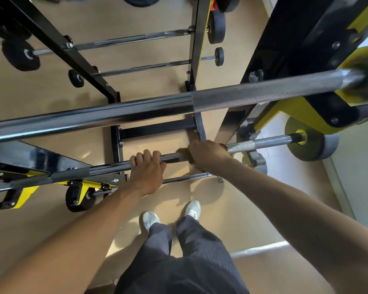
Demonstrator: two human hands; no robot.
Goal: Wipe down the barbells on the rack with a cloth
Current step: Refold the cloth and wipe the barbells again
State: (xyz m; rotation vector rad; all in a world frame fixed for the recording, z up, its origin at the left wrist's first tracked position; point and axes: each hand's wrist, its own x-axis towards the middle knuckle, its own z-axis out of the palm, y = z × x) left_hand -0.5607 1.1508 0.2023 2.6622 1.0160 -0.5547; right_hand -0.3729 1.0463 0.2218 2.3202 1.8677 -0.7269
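Looking down: a person stands over a barbell rack, both bare arms reaching toward 12 o'clock.
Left frame: black-and-yellow steel rack arm (pixel 19 158) at 9 o'clock, a black rubber wheel (pixel 75 198) beneath it.
Left hand (pixel 147 170): fingers curled over the thin chrome barbell (pixel 106 167), thumb under, gripping the smooth shaft.
Thin chrome barbell: runs from 9 to 3 o'clock at mid-frame, lying across the rack.
Right hand (pixel 206 152): closed round the same bar just right of the left hand, with a tan cloth (pixel 186 153) bunched under the palm; how much of the cloth wraps the bar cannot be told.
Knurled section (pixel 242 146): touching the right hand's outer edge, leading to a grey plate with yellow hub (pixel 312 145) at 3 o'clock.
Thick chrome barbell (pixel 157 109): nearer the camera, crossing above both hands.
Far bars (pixel 136 40): two more at 12 o'clock, black end weights.
Floor (pixel 232 209): smooth tan surface; paler tile at the right edge.
Feet: white shoes (pixel 150 219), dark grey trousers (pixel 191 251) at 6 o'clock.
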